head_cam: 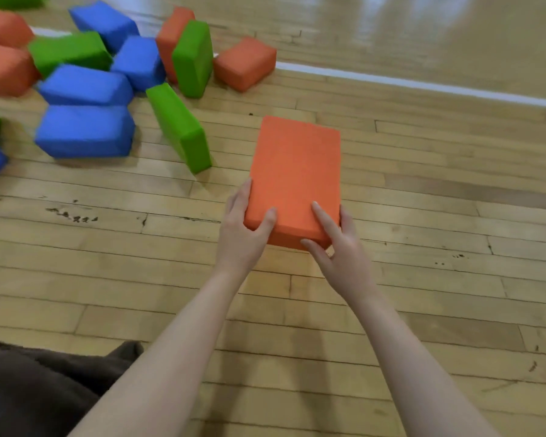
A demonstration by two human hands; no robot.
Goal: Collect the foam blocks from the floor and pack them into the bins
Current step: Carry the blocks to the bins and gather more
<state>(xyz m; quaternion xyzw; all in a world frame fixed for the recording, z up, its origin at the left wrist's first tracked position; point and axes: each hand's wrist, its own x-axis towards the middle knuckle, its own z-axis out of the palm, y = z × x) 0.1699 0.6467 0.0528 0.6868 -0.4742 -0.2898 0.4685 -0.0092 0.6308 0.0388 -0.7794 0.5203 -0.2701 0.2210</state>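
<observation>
An orange foam block [295,171] is in the middle of the view, flat face up, above the wooden floor. My left hand [243,231] grips its near left corner, thumb on top and fingers along the side. My right hand [341,247] grips the near right corner, with a finger laid on the top face. A pile of blue, green and orange foam blocks [85,89] lies on the floor at the upper left. No bin is in view.
A green block [180,127] stands on edge just left of the held block. A lone orange block [245,63] lies by a white floor line [423,85]. Dark fabric [44,386] fills the lower left corner. Bare wooden floor [454,216] stretches to the right.
</observation>
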